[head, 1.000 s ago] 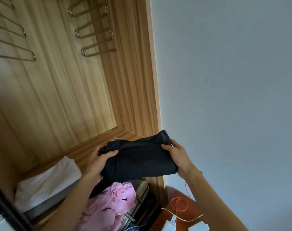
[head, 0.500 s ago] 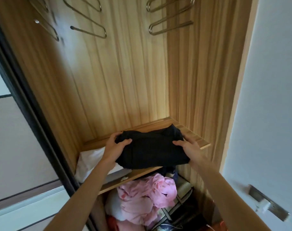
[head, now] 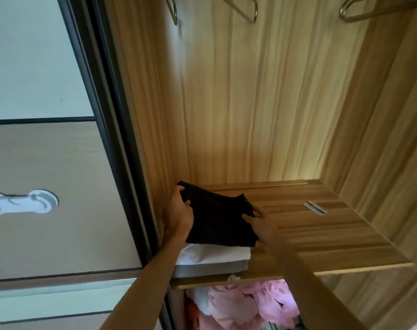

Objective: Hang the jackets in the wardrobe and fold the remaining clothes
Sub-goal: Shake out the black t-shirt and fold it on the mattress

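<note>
from the head view, the black folded garment [head: 220, 220] lies on a white folded garment [head: 212, 257] at the left of the wardrobe shelf [head: 333, 234]. the left hand [head: 179, 215] has its fingers [head: 181, 197] curled round the garment's left edge, while the right hand [head: 262, 222] is too blurred to tell grip from touch. if let go unevenly, the fold could spring open or slide off into the pink clothes [head: 250, 303] below; i count one black piece, one white, one pink heap, three hangers [head: 250, 10] and two hands.

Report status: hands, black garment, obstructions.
Left hand grips garment, left edge; right hand at right edge, grip blurred. Garment atop white stack on shelf. Nothing blocking.
</note>
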